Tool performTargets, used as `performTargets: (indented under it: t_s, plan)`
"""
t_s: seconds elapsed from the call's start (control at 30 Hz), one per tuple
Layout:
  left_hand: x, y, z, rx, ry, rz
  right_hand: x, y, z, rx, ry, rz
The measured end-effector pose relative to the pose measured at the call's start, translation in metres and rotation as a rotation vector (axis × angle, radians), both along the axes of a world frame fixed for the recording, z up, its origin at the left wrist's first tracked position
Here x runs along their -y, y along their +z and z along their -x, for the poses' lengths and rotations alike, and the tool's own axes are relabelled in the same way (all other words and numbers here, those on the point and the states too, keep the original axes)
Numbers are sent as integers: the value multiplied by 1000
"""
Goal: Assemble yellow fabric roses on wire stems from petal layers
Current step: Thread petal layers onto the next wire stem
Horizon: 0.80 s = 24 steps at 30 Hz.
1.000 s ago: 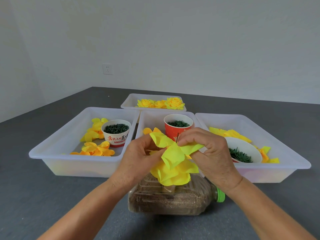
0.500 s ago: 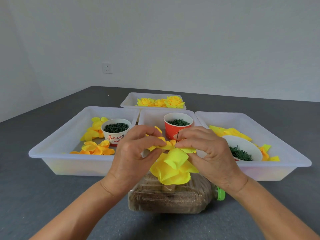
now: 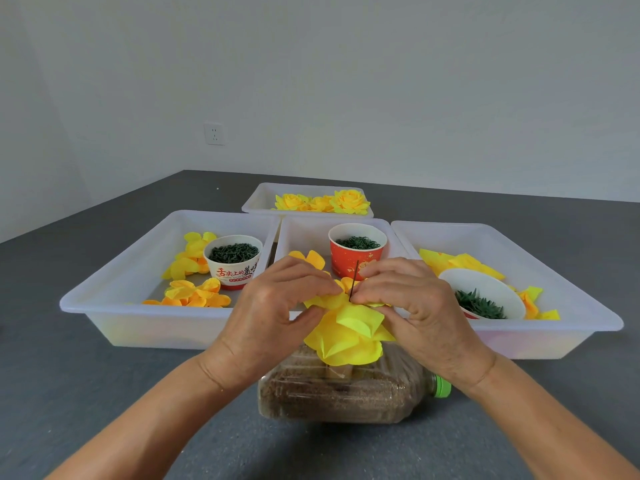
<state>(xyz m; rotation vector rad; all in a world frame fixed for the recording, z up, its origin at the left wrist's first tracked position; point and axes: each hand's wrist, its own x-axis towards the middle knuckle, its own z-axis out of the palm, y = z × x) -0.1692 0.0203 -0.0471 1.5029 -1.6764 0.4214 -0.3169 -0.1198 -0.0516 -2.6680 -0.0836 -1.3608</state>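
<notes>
- Left hand (image 3: 277,313): fingers curled, fingertips and thumb pinching the left edge of the bright yellow fabric petal layers (image 3: 348,332).
- Thin dark wire stem (image 3: 354,280): upright between the two hands, rising through the centre of the petal layers, tip showing in front of the red paper cup of green rings (image 3: 356,252).
- Petal layers: bunched between both hands, hanging just above the clear plastic bottle of brown grain (image 3: 339,393) lying on its side on the grey tabletop (image 3: 86,393).
- Right hand (image 3: 412,310): fingers curled, fingertips pinching the petal layers right beside the wire.
- Behind: translucent white plastic trays (image 3: 114,299) with loose yellow petals; finished yellow roses (image 3: 322,202) in the far tray.
</notes>
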Motion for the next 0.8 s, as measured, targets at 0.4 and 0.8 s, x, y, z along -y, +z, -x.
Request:
performTargets:
  t_s: [0.4, 0.8]
  plan:
    - [1, -2, -3, 68, -29, 4, 1, -5, 1, 6, -39, 11]
    - [-1, -2, -5, 182, -75, -55, 3, -4, 2, -78, -34, 123]
